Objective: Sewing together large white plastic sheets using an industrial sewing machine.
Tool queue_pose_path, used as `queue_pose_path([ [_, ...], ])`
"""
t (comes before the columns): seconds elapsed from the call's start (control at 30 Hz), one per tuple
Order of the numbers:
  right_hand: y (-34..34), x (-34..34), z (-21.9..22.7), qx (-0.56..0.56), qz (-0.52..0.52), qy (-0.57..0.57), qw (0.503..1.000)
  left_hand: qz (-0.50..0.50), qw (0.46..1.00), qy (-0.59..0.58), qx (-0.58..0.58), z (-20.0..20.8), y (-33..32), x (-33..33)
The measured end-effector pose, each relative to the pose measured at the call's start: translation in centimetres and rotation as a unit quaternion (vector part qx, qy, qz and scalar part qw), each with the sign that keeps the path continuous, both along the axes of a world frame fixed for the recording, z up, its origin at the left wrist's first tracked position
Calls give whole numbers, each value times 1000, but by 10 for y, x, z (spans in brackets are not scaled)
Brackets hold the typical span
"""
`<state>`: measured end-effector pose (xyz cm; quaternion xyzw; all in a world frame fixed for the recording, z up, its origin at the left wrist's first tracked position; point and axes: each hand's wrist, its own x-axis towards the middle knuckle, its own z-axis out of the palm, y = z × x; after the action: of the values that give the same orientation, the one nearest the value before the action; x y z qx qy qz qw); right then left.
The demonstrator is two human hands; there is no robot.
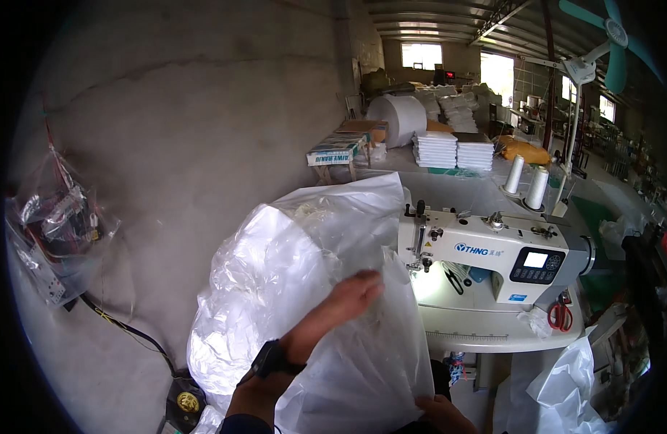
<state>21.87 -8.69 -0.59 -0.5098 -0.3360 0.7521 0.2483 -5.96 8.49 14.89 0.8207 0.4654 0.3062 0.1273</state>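
A large translucent white plastic sheet (268, 267) lies crumpled over the left end of the sewing table and hangs down in front of me. My left hand (351, 295), with a black watch on its wrist, is over the middle of the sheet; motion blurs its fingers. At the lower edge, my right hand (443, 414) has its fingers closed on the sheet's near right edge, and part of that hand is cut off. The white sewing machine (478, 249) stands to the right of the sheet, its lamp lit at the needle.
Red-handled scissors (560, 317) lie at the table's right, near black thread snips (455, 281). Two white thread cones (537, 189) stand behind the machine. Stacked white sheets (435, 150) and a big white roll (397, 118) are farther back. A grey wall (167, 145) bounds the left.
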Motion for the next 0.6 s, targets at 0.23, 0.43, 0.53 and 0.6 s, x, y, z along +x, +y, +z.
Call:
queue_pose_path([
  [0.23,-21,53,-224,491,202,-407,743,227,907,354,-11,-117,108,-123],
  [0.43,-8,-75,-11,56,248,-112,961,405,817,407,-49,-155,30,-315],
  [0.53,-20,-126,-30,153,379,167,897,551,779,234,-186,-149,-17,-410],
  [0.6,-25,-134,-19,111,395,164,897,575,749,214,-250,-114,-11,-372],
])
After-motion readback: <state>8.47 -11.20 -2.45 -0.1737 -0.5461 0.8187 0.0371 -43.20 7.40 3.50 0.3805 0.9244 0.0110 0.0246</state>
